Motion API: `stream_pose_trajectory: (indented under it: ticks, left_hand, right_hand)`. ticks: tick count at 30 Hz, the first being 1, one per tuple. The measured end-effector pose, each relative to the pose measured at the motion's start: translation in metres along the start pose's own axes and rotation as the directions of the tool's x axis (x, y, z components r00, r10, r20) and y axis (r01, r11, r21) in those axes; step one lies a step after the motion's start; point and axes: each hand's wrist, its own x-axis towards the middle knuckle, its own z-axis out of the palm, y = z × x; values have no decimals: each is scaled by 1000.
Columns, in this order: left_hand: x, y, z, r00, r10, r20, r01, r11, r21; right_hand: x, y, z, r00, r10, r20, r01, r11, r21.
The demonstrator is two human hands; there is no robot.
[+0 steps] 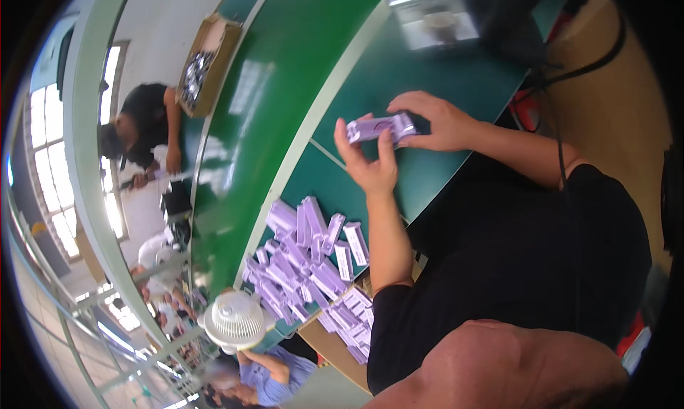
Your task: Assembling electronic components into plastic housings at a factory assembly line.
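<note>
I hold a small purple box (372, 129), its surface glossy in places, above the dark green tabletop between my two hands. My left hand (370, 163) grips its left end with fingers and thumb. At the other end, my right hand (438, 124) closes around the box, its fingertips partly out of sight. A loose heap of similar purple boxes (292, 263) lies on the table to the left of my left forearm. Some of them show white labelled sides.
An open carton (324, 341) with rows of purple boxes stands beside the heap, near a white fan (235, 320). A green conveyor belt (285, 74) runs past the table. Metal equipment (434, 17) stands at the top. Co-workers (146, 120) sit across the belt and further along.
</note>
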Motion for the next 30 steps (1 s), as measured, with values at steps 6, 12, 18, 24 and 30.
stream_pose_trajectory:
  ticks: [6, 12, 18, 24, 30]
  left_hand:
    - [-4, 0, 1, 997, 61, 46, -55, 992, -116]
    - [-2, -5, 3, 995, 43, 90, -34, 995, -93]
    - [1, 2, 2, 968, 174, 181, -204, 965, 167]
    - [0, 6, 10, 983, 131, 130, -154, 969, 192]
    - [6, 10, 15, 983, 129, 132, -154, 968, 196]
  right_hand:
    - [-1, 9, 4, 1000, 0, 14, 1, 1000, -10]
    - [-1, 13, -1, 995, -72, 62, 77, 994, -76]
    - [-2, 19, 2, 996, -83, 42, 86, 994, -69]
    - [-5, 21, 4, 996, -86, 3, 86, 995, -53]
    - [-8, 21, 8, 998, -68, -8, 67, 996, -60]
